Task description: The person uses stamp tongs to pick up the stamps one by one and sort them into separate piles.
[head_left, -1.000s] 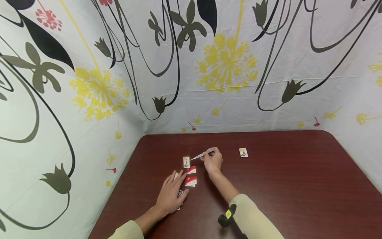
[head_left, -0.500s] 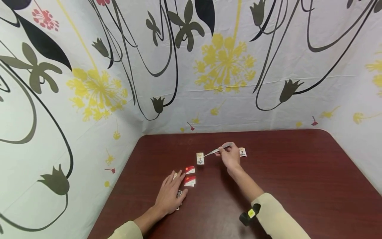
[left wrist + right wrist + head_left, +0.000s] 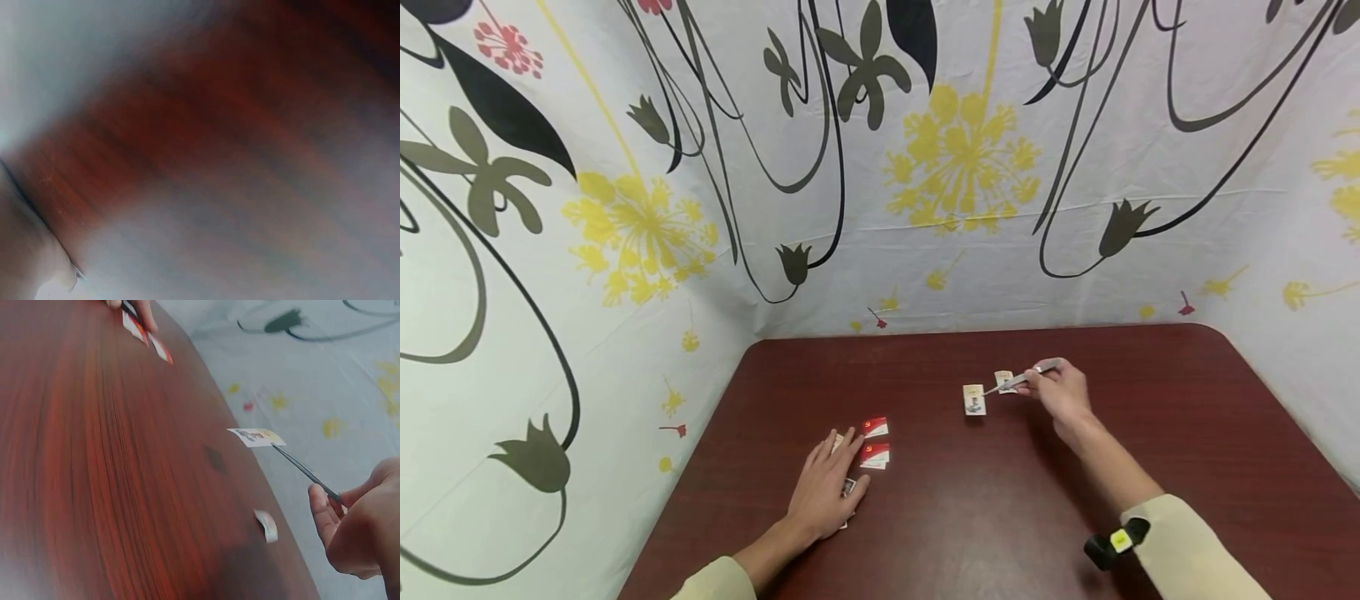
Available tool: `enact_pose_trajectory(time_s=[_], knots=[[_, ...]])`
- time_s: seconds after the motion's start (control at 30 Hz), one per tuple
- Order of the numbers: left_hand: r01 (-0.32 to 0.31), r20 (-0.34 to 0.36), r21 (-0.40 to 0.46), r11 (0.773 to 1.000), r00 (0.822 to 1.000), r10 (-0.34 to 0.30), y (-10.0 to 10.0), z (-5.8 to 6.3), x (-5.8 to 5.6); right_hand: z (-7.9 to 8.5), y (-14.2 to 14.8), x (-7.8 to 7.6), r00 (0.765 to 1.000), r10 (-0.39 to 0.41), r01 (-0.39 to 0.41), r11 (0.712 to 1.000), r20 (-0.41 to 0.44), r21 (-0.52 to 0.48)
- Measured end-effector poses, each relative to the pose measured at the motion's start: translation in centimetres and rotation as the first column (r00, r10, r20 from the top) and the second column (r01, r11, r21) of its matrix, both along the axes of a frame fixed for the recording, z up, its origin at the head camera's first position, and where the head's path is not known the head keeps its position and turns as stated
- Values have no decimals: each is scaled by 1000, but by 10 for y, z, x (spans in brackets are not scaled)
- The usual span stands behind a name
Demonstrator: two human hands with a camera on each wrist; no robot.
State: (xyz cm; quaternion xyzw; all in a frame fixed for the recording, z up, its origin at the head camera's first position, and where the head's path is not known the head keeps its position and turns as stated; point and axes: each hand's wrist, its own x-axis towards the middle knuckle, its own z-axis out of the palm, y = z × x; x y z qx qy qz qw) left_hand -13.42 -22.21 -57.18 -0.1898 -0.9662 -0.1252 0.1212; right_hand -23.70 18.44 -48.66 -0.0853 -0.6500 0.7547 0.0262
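My right hand (image 3: 1063, 400) pinches metal tweezers (image 3: 1026, 377) between thumb and fingers. The tweezers' tips hold the edge of a small cream stamp (image 3: 973, 401) with a dark figure. In the right wrist view this stamp (image 3: 256, 436) hangs above the table, its shadow below. A similar stamp (image 3: 1004, 382) lies on the table behind the tweezers, curling in the right wrist view. My left hand (image 3: 826, 492) rests palm down with fingers spread, partly covering some stamps. Beside its fingertips lie red-and-white stamps (image 3: 875, 452). The left wrist view is blurred, showing a bit of hand (image 3: 31, 250).
The dark red wooden table (image 3: 1150, 467) has rounded far corners. A white cloth (image 3: 880, 200) with a flower print stands behind it and on both sides. A black strap device (image 3: 1116, 542) sits on the right sleeve.
My right hand has moved to the right with the tweezers, carrying the cream stamp from beside the red stamps toward the stamp lying at right. The left hand has stayed in place.
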Motion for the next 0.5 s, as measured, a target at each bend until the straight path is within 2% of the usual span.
enact_pose_trajectory(time_s=[0.17, 0.33, 0.5], knots=[[-16, 40, -13, 1000, 999, 16, 0, 1, 0, -3, 38, -4, 1000, -4, 3, 1000, 12, 25], [-21, 48, -18, 1000, 999, 22, 0, 1, 1, -6, 70, -11, 1000, 15, -16, 996, 13, 87], [-22, 53, -10, 1000, 998, 23, 0, 1, 1, -7, 86, -19, 999, 54, -54, 997, 4, 60]])
